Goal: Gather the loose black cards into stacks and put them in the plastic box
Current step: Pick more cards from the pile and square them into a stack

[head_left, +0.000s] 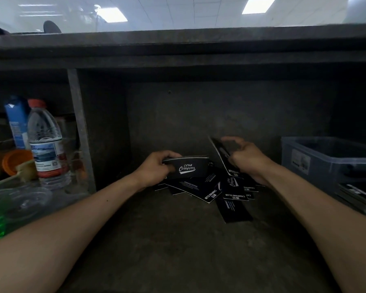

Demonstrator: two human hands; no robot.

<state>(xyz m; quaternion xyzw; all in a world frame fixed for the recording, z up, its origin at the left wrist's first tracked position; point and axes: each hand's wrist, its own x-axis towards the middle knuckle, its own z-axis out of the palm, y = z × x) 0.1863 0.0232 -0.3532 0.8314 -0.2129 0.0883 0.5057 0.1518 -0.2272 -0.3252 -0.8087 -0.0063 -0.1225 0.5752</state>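
My left hand point(156, 166) grips a small stack of black cards point(188, 168) on edge, the front one printed with white "Club Camping" lettering. My right hand point(247, 159) pinches a single black card point(220, 155), tilted up and lifted off the pile. Under both hands lies a heap of loose black cards point(213, 191) spread on the dark bench, one card point(234, 210) lying nearer to me. The translucent grey plastic box point(317, 157) stands at the right, apart from my hands.
A stack of black cards point(357, 197) lies in front of the box at the right edge. Behind an upright divider point(80, 132) on the left stand a water bottle point(48, 144), a blue carton point(16, 121) and an orange lid point(15, 161). A dark shelf overhangs.
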